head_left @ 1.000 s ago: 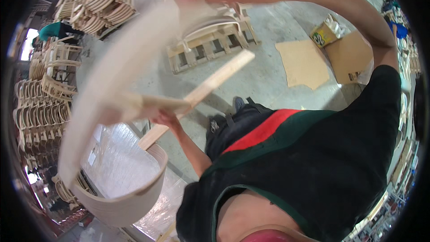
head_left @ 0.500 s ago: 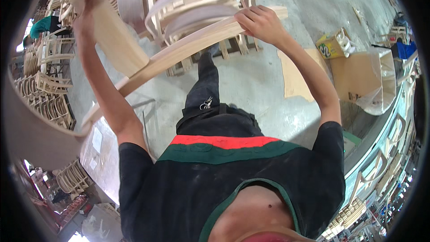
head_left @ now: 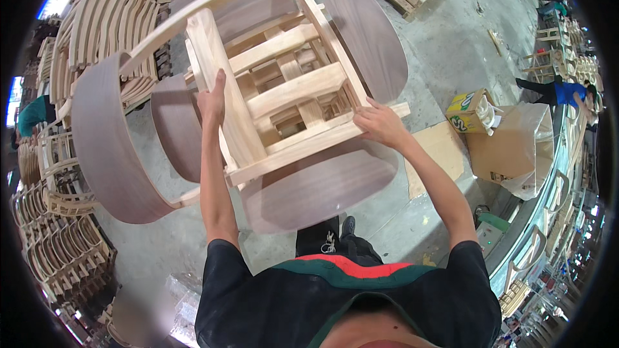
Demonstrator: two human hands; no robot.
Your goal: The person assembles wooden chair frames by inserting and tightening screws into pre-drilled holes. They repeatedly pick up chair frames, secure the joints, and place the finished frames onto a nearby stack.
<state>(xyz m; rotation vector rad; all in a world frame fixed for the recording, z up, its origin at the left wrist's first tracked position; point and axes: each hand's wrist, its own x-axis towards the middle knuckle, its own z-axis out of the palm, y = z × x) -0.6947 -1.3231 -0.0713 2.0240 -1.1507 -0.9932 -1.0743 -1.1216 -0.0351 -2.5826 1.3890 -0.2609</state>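
From where I stand, the wooden chair frame (head_left: pixel 216 45) is at 11 o'clock, its curved back panel (head_left: pixel 119 148) at 10. The left hand (head_left: pixel 211 100) clasps the wide board (head_left: pixel 243 132); the right hand (head_left: pixel 382 124), the near rail (head_left: pixel 296 151). Grip depth underneath cannot be told. Expect a stiff, bulky, probably back-heavy load; grasp solid wood.

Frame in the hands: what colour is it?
Pale beige wood; the frame shows best in the head view.

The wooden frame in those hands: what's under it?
Under the frame, bars show through gaps and a brown panel juts past the near rail. What the rails cover is hidden.
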